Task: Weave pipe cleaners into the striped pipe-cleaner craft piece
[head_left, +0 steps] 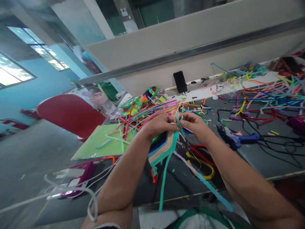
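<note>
My left hand [160,124] is closed around the upper edge of a striped pipe-cleaner piece [169,143], with bands of green, blue, beige and teal. Thumb and fingers of my right hand [192,123] pinch teal pipe cleaner at the piece's top corner, close to my left fingertips. A loose teal strand [164,184] hangs from the piece toward the table's front edge. Below my right hand lie scissors [209,171] with red and yellow handles, partly covered by a lilac and blue fuzzy strand [212,189]. My fingers hide the exact place where the strands meet.
Loose pipe cleaners [147,116] are heaped behind my hands, more at far right [274,92]. A blue glue gun [246,139] with black cables lies right. A phone [180,82] leans on the partition. At left are a green sheet [85,148], a purple device [82,178] and a red chair [69,116].
</note>
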Motion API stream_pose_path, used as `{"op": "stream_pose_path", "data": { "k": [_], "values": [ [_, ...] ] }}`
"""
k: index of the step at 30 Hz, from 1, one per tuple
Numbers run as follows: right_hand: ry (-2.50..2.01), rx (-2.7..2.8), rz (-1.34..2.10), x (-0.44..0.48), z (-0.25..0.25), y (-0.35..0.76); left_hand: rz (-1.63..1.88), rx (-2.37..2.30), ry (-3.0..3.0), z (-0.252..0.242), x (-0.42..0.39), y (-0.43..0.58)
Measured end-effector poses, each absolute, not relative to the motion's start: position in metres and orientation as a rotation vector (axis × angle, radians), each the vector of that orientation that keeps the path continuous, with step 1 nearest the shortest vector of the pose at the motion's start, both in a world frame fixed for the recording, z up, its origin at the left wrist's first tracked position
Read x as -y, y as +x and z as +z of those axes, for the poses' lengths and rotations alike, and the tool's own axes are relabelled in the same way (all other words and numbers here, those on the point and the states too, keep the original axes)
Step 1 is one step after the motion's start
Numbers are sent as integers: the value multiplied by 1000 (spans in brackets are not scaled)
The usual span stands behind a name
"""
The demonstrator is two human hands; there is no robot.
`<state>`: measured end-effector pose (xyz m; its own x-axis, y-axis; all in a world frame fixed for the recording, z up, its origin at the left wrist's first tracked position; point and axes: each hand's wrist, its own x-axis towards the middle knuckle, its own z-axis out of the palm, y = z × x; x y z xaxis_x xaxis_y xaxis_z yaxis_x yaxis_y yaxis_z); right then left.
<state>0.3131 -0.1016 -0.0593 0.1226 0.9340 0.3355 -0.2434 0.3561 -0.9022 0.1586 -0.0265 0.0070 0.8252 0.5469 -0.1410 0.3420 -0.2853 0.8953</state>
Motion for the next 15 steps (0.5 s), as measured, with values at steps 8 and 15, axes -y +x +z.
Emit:
{"op": "stream_pose_path", "data": {
  "k": [8, 15],
  "values": [
    [-820, 1057, 1017, 101, -63, 318, 243, -712, 1791, 6, 29, 153],
    [-849, 1018, 1059, 99, -65, 318, 266, -682, 1779, 2, 26, 148]
  ]
}}
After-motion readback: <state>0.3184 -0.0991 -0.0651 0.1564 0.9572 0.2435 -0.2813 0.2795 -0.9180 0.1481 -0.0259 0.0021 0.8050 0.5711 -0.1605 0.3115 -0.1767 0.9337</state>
